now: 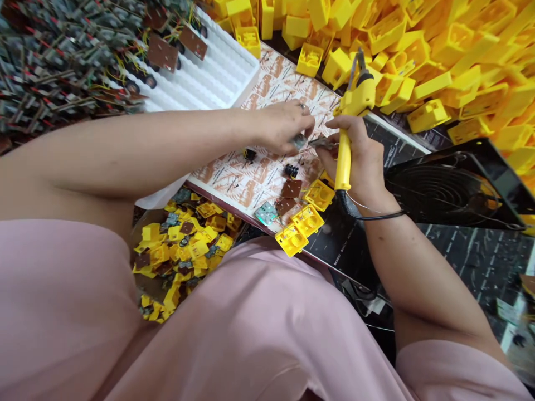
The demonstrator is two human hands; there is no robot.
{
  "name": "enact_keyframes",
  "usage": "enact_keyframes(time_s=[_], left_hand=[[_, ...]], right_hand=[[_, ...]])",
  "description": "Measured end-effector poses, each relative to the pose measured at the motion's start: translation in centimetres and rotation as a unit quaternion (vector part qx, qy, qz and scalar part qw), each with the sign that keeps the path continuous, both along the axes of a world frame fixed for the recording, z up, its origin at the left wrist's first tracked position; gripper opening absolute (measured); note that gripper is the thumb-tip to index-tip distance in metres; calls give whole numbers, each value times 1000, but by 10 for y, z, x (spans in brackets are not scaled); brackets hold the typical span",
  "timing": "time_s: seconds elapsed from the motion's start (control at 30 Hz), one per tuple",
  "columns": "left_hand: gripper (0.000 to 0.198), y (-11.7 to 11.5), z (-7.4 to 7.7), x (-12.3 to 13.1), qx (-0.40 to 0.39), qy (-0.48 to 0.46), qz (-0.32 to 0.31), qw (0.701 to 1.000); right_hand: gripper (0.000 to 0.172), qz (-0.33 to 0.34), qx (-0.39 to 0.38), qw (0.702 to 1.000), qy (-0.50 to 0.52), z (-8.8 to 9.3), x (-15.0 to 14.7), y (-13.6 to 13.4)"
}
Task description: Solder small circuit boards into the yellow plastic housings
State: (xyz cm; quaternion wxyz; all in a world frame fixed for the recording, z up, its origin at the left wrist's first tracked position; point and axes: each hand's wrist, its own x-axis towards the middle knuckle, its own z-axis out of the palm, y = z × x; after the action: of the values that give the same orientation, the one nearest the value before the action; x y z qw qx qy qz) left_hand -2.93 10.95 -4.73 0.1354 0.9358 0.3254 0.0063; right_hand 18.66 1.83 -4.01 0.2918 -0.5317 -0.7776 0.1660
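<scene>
Right hand (355,156) has its fingers closed round a yellow tool (344,159) and also seems to pinch a thin grey piece (321,142) at the fingertips. Left hand (288,127), fingers bent, thumb and fingers pressed on a small greyish part (299,141); its detail is blurred. Part and piece sit just beside each other over the printed board (234,167); can't tell if they touch.

Tool looks like this: straight yellow handle, bulkier yellow body on top, grey metal prongs angled up and away toward the yellow housings (426,67). Black cord (350,207) exits the handle's lower end and crosses the right wrist. Nearer the body: green circuit board (266,213), brown board (291,188).
</scene>
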Motion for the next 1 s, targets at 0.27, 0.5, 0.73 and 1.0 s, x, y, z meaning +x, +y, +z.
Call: enact_keyframes(time_s=[0.27,0.5,0.73,1.0], left_hand=[[52,-35,64,-56,-19,150,178,972],[46,-50,66,-39,32,41,106,993],[36,-50,38,-8,-198,-36,72,977],[49,-79,42,0,-499,-184,224,816]], right_hand=[[38,-24,1,998,-66,-14,19,-3],[32,-25,76,996,39,-6,6,-10],[26,-16,167,984,53,-5,-1,-28],[22,81,177,981,-16,-4,-12,-57]])
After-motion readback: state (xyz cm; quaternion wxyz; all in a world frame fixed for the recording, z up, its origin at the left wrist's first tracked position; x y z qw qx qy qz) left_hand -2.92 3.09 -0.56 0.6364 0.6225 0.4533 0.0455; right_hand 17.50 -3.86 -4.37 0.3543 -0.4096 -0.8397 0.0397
